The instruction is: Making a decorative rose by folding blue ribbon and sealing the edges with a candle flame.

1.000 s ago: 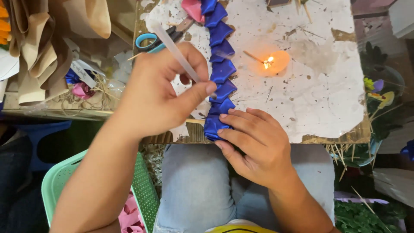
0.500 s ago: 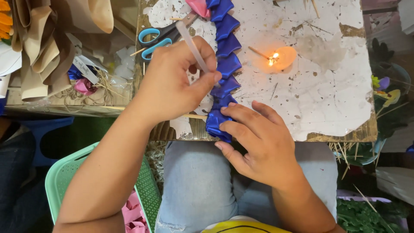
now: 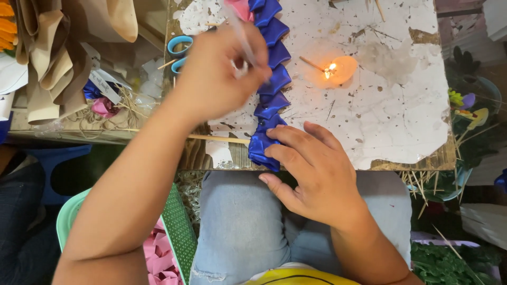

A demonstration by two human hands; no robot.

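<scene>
The right hand (image 3: 317,169) lies flat on the worktop (image 3: 391,111), its fingers (image 3: 288,138) stretched out and pressing the near end of a folded blue ribbon (image 3: 269,89) that runs up the board. The left hand (image 3: 216,74) hovers above the ribbon's middle, fingers pinched shut on a thin white stick (image 3: 240,37). A small flame (image 3: 331,69) burns just beside the ribbon, and blue-handled scissors (image 3: 178,50) lie left of the hand.

Place: small handcraft workshop, ribbon-flower making.
Table (image 3: 401,132): worn, white top spattered with wax and glue.
1 o'clock: lit candle (image 3: 338,69) stuck on the surface.
11 o'clock: blue-handled scissors (image 3: 179,50).
10 o'clock: heap of tan paper scraps (image 3: 53,58), raffia, ribbon ends.
7 o'clock: green basket (image 3: 179,227) with pink folded pieces.
</scene>
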